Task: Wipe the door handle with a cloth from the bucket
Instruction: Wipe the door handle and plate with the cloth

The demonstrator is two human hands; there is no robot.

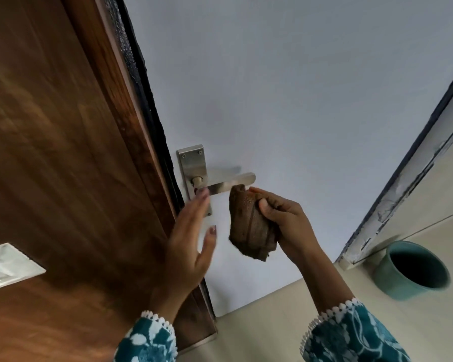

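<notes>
Right hand [283, 220] grips crumpled brown cloth [249, 226].

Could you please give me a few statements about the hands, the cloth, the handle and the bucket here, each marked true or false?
1. The right hand has a brown cloth in its grip. True.
2. The left hand is closed around the door handle. False: it is open, fingers spread, near the handle's base.
3. The bucket stands on the floor to the right. True.
4. The cloth is wrapped all around the lever. False: its top corner only meets the lever's underside.
5. The handle sits on a white door. True.
</notes>
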